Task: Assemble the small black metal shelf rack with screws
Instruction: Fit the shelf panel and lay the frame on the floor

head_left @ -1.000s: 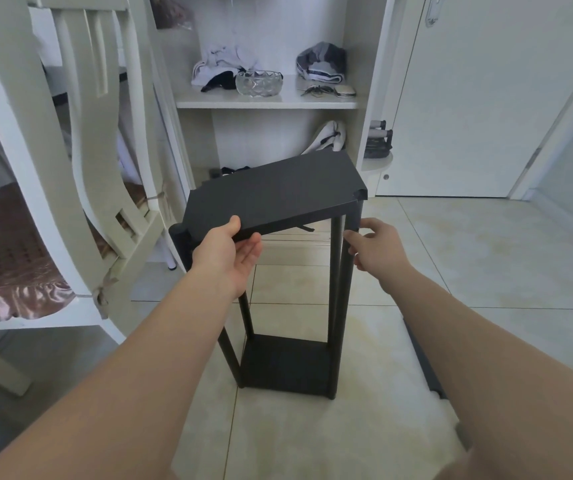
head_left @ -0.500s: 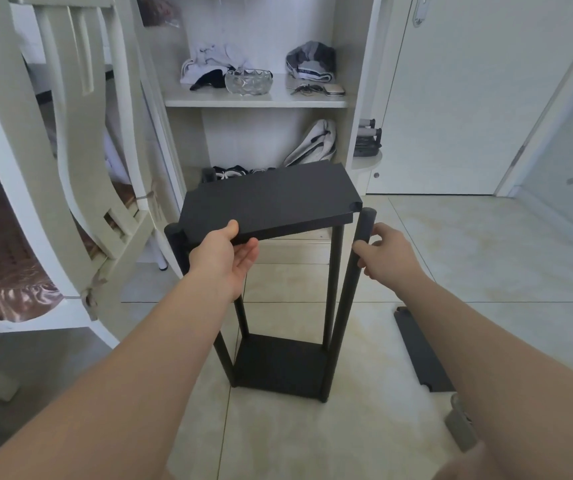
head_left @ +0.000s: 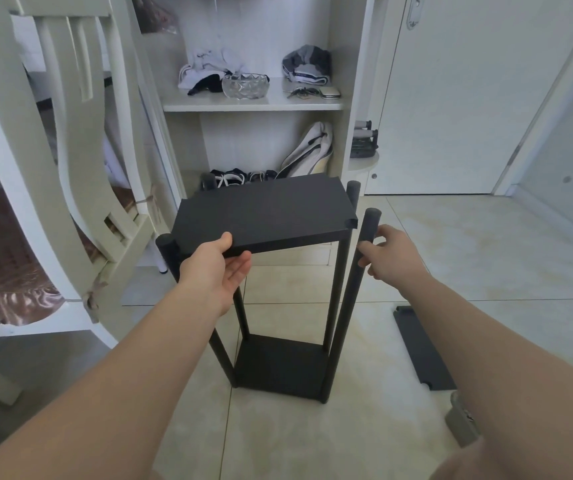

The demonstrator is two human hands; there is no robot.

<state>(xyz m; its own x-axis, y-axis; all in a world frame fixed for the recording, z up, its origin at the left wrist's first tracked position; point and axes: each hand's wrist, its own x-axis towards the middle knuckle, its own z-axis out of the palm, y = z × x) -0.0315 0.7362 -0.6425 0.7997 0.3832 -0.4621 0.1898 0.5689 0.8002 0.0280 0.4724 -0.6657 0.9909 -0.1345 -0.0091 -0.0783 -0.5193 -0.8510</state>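
Note:
The black rack stands on the tiled floor: a bottom shelf with several upright black posts. My left hand grips the near edge of a loose black shelf board, thumb on top, fingers under it, holding it level between the post tops. My right hand holds the near right post, which leans outward to the right, clear of the board's notched corner. The far right post and near left post stick up above the board.
Another black shelf board lies on the floor at right, with a grey object nearer me. A white chair stands close on the left. An open white cabinet with shoes and a glass bowl is behind; a white door at back right.
The board has come down from resting tilted over the posts to sit lower between them. My right hand has pulled the near right post outward, away from the board's corner.

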